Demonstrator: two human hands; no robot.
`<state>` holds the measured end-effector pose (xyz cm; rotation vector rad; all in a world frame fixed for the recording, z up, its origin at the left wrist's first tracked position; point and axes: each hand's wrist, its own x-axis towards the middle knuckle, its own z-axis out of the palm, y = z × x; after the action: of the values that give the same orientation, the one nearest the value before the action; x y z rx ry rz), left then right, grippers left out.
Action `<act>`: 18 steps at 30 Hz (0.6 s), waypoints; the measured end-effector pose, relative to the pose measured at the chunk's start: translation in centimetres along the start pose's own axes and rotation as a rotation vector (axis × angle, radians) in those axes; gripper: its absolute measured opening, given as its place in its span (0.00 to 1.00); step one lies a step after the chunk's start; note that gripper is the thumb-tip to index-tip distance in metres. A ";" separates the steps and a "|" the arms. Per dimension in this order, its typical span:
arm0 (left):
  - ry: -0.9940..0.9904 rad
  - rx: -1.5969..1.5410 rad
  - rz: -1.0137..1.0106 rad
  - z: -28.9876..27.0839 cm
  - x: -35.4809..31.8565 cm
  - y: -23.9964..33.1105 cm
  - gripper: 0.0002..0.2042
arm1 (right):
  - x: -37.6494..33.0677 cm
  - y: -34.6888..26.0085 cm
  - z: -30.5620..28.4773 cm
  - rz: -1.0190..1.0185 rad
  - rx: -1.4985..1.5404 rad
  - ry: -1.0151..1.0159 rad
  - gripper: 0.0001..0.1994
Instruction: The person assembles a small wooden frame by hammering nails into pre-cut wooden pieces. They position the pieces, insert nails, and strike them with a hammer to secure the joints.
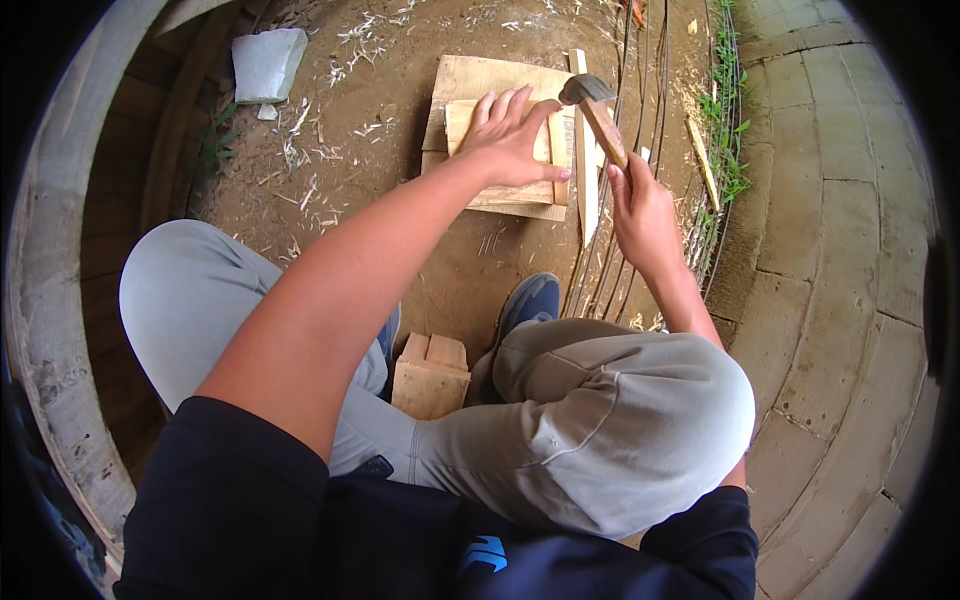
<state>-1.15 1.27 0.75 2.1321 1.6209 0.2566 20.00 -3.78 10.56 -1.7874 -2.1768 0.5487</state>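
Note:
My left hand (515,145) lies spread across a small wooden board (458,122), its thumb and a fingertip reaching a narrow wooden strip (557,150) along the board's right edge. Beneath them is a larger wooden panel (475,75), raised off the dirt. My right hand (647,217) grips the wooden handle of a hammer (605,130). Its dark metal head is at the upper right corner of the boards, close to my left index finger. I cannot tell whether the head touches the wood. A long pale wooden slat (588,190) lies just right of the boards.
Several small nails (490,243) lie on the dirt in front of the boards. A wooden block (430,378) stands between my feet. Dark rods (640,90) run along the right, beside a brick wall (830,200). A pale stone (268,65) sits far left, among wood shavings.

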 end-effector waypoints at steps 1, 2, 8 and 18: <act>-0.008 -0.014 0.002 -0.2 -0.2 0.2 0.56 | 0.0 0.0 0.0 0.000 0.010 0.002 0.15; -0.017 -0.028 0.003 -0.3 -0.3 0.3 0.56 | -0.1 -0.3 0.0 -0.016 0.046 0.045 0.14; -0.030 -0.003 0.002 -0.3 -0.1 0.3 0.60 | -0.2 0.3 0.4 -0.022 -0.019 -0.034 0.14; -0.041 0.012 -0.026 0.0 0.1 0.4 0.66 | -1.2 0.4 0.6 0.005 -0.061 0.035 0.13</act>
<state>-0.80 1.27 0.87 2.1102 1.6292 0.1942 20.35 -5.00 9.86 -1.8195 -2.1883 0.4529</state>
